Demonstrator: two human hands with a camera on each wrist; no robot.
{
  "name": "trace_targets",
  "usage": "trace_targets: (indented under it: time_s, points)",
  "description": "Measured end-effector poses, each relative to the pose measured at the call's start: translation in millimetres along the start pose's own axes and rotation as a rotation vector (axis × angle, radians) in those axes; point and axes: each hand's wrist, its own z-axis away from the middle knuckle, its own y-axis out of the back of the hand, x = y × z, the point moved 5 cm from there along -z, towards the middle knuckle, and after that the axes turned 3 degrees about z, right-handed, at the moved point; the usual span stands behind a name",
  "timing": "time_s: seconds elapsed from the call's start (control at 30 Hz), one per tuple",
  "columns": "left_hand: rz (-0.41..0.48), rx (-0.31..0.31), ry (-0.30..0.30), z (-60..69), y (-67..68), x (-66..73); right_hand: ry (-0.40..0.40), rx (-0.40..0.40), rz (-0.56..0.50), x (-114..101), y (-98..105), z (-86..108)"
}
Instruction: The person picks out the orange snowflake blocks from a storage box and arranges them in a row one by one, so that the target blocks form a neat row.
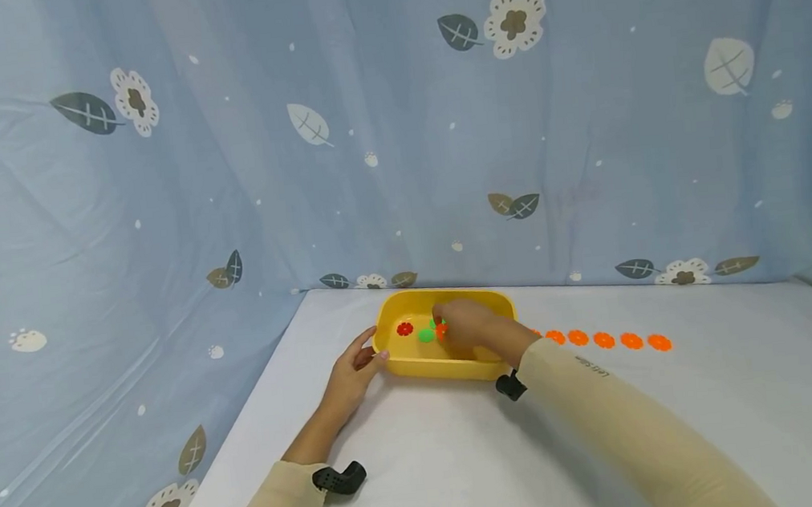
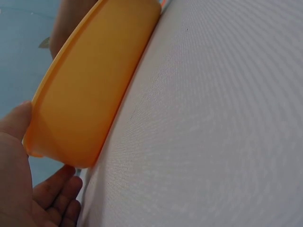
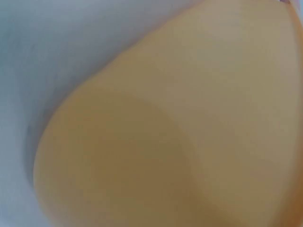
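Observation:
A yellow plastic basin (image 1: 445, 368) stands on the white table. My left hand (image 1: 350, 377) holds its left end, thumb at the rim and other fingers low beside the wall; the left wrist view shows this hand (image 2: 33, 189) against the basin's outer side (image 2: 90, 85). My right hand (image 1: 464, 322) reaches inside, fingers bent down, with an orange flower-shaped piece (image 1: 442, 332) at the fingertips. Close by on the basin floor lie green pieces (image 1: 425, 335) and a red flower-shaped piece (image 1: 405, 329). In the right wrist view the basin wall (image 3: 165, 118) hides the fingers.
Several orange flower-shaped pieces (image 1: 604, 340) lie in a row on the table (image 1: 738, 401) right of the basin, partly behind my right forearm. A blue patterned curtain (image 1: 413, 164) hangs behind and to the left of the table. Black devices (image 1: 340, 479) sit at both wrists.

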Motion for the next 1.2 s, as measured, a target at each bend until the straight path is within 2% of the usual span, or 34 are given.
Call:
trace_targets:
  time_s: [0.33,0.77,0.93,1.2]
  points:
    - [-0.013,0.003,0.022,-0.4,3.6,0.1,0.041,-0.002,0.02,17.8,24.1,17.3]
    - [-0.013,0.0,0.002,-1.7,1.2,-0.2,0.043,-0.036,-0.114,65.3,56.7,50.3]
    - [0.001,-0.006,-0.019,-1.6,-0.1,1.5,0.033,-0.048,-0.184,87.1,61.4,68.7]
    - [-0.014,-0.004,0.009,-2.1,0.4,-0.9,-0.014,-0.039,-0.203,123.0,54.7,90.5]
